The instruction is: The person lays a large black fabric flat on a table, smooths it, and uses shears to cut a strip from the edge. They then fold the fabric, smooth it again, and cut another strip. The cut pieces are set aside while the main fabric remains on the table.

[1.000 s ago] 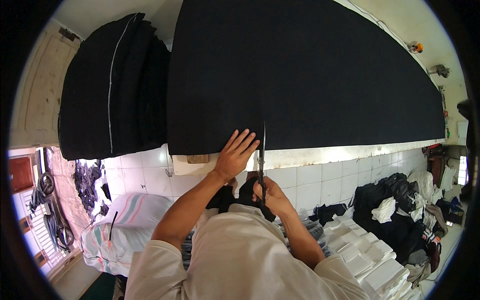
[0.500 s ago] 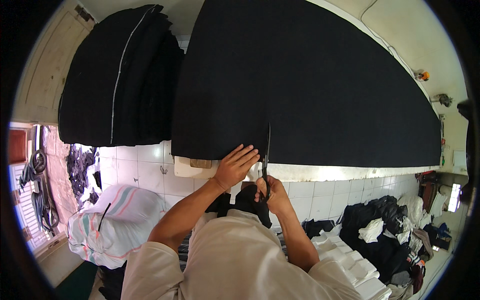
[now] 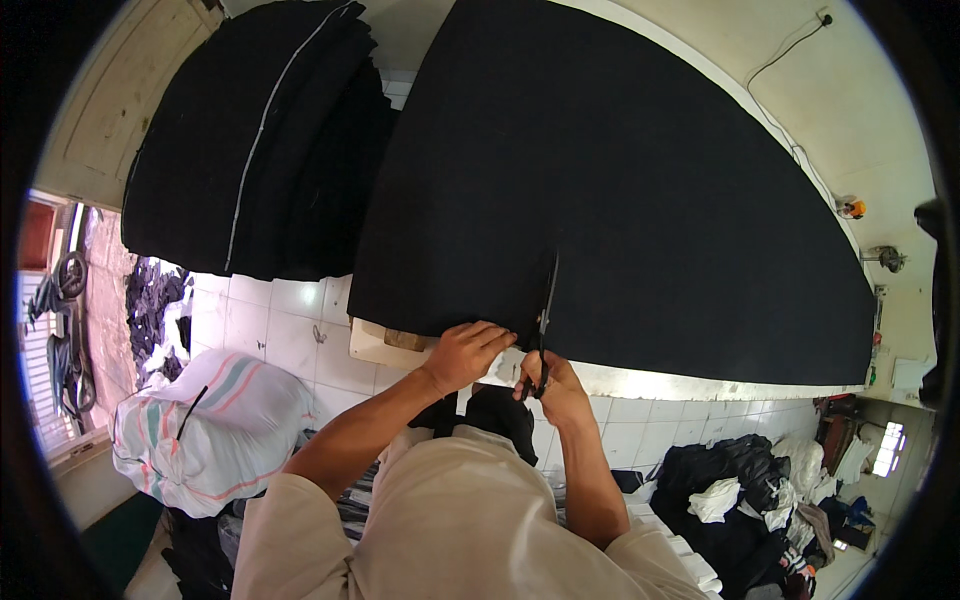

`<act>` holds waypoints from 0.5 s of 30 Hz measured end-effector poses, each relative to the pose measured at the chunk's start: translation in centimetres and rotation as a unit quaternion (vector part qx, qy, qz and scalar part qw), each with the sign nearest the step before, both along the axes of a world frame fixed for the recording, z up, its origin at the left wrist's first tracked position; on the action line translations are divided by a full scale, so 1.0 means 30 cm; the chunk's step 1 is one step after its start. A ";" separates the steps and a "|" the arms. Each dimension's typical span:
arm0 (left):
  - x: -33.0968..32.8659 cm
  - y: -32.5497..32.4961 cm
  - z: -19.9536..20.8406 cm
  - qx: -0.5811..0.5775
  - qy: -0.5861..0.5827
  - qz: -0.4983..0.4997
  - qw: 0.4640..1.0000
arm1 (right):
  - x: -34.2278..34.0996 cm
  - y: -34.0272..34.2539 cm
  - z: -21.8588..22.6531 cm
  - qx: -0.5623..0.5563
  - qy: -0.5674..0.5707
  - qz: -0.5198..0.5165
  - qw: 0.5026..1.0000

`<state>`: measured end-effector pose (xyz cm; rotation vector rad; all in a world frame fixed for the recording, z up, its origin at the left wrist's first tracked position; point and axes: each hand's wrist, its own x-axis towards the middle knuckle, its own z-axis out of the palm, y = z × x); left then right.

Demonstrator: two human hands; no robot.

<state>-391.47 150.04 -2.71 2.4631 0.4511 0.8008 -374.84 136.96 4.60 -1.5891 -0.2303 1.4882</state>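
Note:
Black cloth [image 3: 640, 200] lies spread over a pale table [image 3: 660, 383], reaching its near edge. My right hand [image 3: 562, 392] is closed around the handles of a pair of scissors [image 3: 546, 312] with dark handles. The long blades point away from me at the cloth's near edge, and one lies over the cloth. How much cloth sits between the blades is hard to make out. Just left of the scissors, my left hand [image 3: 470, 357] grips the cloth's near edge, its fingers drawn together and the thumb mostly hidden.
A tall stack of black cloth [image 3: 270, 150] with a pale line stands left of the table. A stuffed white striped sack [image 3: 215, 430] sits on the tiled floor at lower left. Dark and white garments [image 3: 720, 500] are heaped at lower right. A cable [image 3: 775, 65] runs along the far wall.
My left hand has gone from lying flat on the cloth to gripping its near edge. The scissors still point away from me but lean slightly more to the right. The whole view has tilted.

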 end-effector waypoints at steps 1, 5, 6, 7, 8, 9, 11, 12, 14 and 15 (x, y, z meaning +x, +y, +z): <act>0.002 0.005 0.004 -0.002 0.004 -0.003 1.000 | 0.014 0.014 0.000 0.030 -0.007 0.013 0.999; 0.005 0.020 0.024 -0.036 0.036 -0.010 0.999 | 0.036 0.042 0.001 0.059 -0.002 -0.013 0.998; 0.006 0.025 0.029 -0.048 0.044 -0.019 0.998 | 0.039 0.049 -0.001 0.022 -0.002 -0.006 1.000; 0.007 0.029 0.033 -0.056 0.063 -0.015 0.996 | 0.043 0.051 0.001 0.010 -0.003 -0.005 1.000; 0.009 0.035 0.037 -0.061 0.075 -0.017 0.995 | 0.049 0.060 -0.002 -0.042 -0.008 -0.003 0.999; 0.012 0.040 0.042 -0.066 0.086 -0.022 0.994 | 0.057 0.065 -0.001 -0.047 -0.004 -0.001 0.999; 0.018 0.054 0.054 -0.078 0.101 -0.028 0.991 | 0.080 0.089 -0.002 0.022 0.017 0.011 1.000; 0.023 0.062 0.061 -0.084 0.108 -0.034 0.990 | 0.094 0.105 -0.004 0.004 0.020 0.013 1.000; 0.033 0.083 0.081 -0.109 0.126 -0.054 0.985 | 0.117 0.137 -0.005 0.026 0.001 0.010 1.000; 0.039 0.095 0.092 -0.123 0.145 -0.066 0.980 | 0.126 0.153 -0.006 0.017 -0.007 0.007 1.000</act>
